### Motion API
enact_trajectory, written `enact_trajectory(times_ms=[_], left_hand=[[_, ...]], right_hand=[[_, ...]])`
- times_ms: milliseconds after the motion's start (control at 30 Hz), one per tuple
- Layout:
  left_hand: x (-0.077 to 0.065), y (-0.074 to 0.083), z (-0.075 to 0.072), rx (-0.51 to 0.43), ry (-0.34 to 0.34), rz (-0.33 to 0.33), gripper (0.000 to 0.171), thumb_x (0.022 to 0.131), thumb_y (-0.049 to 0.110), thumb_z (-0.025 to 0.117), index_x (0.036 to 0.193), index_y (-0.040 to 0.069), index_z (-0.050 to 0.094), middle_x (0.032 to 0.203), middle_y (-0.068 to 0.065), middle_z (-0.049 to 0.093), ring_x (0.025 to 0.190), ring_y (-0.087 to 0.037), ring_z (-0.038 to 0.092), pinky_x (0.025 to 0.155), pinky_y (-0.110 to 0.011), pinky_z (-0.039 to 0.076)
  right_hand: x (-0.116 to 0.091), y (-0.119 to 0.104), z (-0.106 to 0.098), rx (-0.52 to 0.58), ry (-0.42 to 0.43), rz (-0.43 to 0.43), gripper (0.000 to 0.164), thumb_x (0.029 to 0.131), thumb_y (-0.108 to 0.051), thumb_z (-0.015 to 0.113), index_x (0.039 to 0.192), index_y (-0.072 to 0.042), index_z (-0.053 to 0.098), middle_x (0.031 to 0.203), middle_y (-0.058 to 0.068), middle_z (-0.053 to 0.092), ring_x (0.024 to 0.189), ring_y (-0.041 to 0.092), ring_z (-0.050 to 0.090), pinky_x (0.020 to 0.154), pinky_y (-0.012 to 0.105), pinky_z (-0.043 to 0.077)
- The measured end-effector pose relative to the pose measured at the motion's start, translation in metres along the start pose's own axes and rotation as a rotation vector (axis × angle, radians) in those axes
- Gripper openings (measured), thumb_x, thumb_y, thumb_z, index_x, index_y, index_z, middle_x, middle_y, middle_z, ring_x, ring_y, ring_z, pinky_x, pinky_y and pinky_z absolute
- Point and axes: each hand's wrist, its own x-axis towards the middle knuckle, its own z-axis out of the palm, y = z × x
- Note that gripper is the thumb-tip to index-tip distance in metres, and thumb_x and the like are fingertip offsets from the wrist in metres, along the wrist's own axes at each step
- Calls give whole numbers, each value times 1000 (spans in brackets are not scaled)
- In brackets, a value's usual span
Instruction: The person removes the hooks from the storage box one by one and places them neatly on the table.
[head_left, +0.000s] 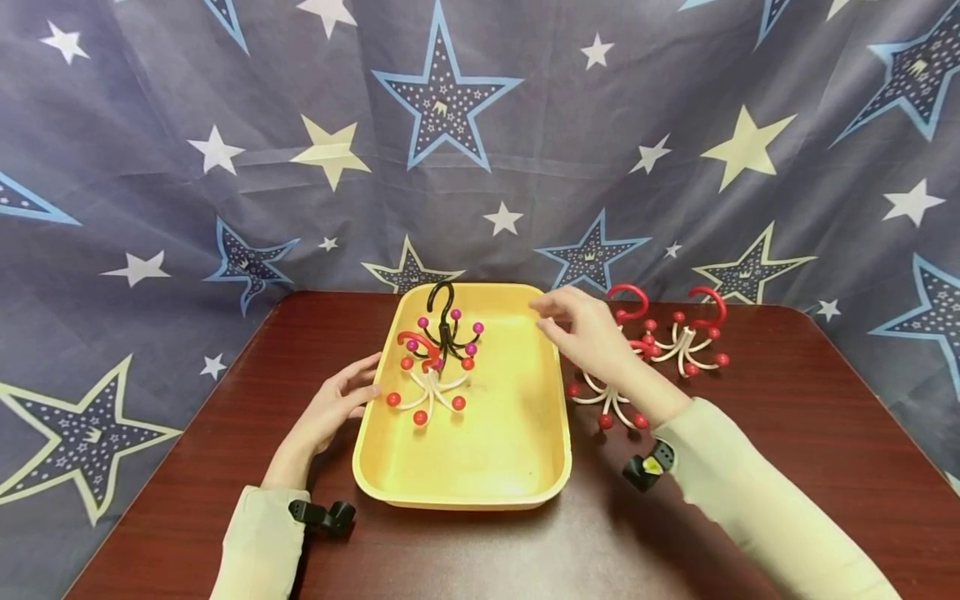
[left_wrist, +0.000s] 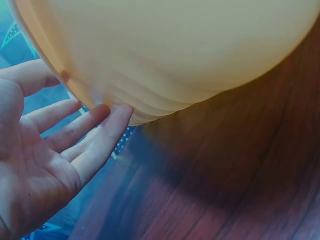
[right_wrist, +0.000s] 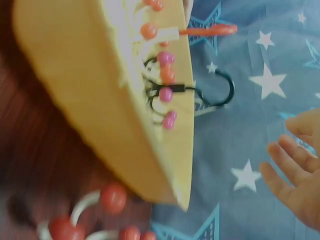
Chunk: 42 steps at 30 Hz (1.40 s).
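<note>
A yellow tray (head_left: pixel 517 433) stands on the table. In it are a black multi-arm hook hanger (head_left: pixel 444 333) with magenta balls and a white one (head_left: pixel 431 385) with red balls and a red hook. My left hand (head_left: pixel 333 408) is at the tray's left side, fingers (left_wrist: pixel 95 145) extended against its outer wall. Above the tray's right rim is my right hand (head_left: pixel 585 329), its fingers loosely bent with nothing between them. In the right wrist view the right hand (right_wrist: pixel 297 175) appears apart from the tray.
Right of the tray stand more white hook hangers with red balls, one (head_left: pixel 684 354) farther back and another (head_left: pixel 609 400) partly behind my right forearm. A starry cloth (head_left: pixel 465 200) hangs behind the dark red-brown table (head_left: pixel 787 433).
</note>
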Motion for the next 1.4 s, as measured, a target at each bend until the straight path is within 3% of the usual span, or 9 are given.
enact_trajectory(times_ms=[333,600,800,1067,1400], left_hand=[[0,-1,0,-1,-1,-6,56,91,15,54,142,10,31,133,-25,42,92,-10,62,73,-34,54],[-1,-1,1,6,5,-17,55,91,15,53,142,10,31,133,-25,42,95,-12,61,75,-35,54],[-1,0,0,5,1,-14,54,92,15,53,141,11,32,133,-24,42,98,-14,60,76,-36,54],[0,0,0,3,3,-17,55,91,15,53,141,10,32,133,-25,43,97,-13,61,75,-36,54],[0,-1,-1,6,5,-13,55,91,16,54,141,11,32,133,-24,43,94,-11,61,75,-34,54]], right_hand=[[36,-29,41,106,-163,18,22,84,-12,63,104,-3,65,102,9,65,90,19,63,79,31,52],[54,-49,71,26,-317,3,31,81,-24,68,108,-8,65,102,4,67,91,17,63,81,28,50],[60,-59,88,28,-394,18,30,83,-20,66,110,-8,63,98,6,68,89,16,64,82,27,50],[60,-62,97,-7,-396,-5,26,86,-11,59,112,-9,63,97,4,68,88,13,64,80,24,49],[58,-61,95,3,-347,-34,21,88,-8,57,107,-9,66,94,3,69,88,11,63,82,22,49]])
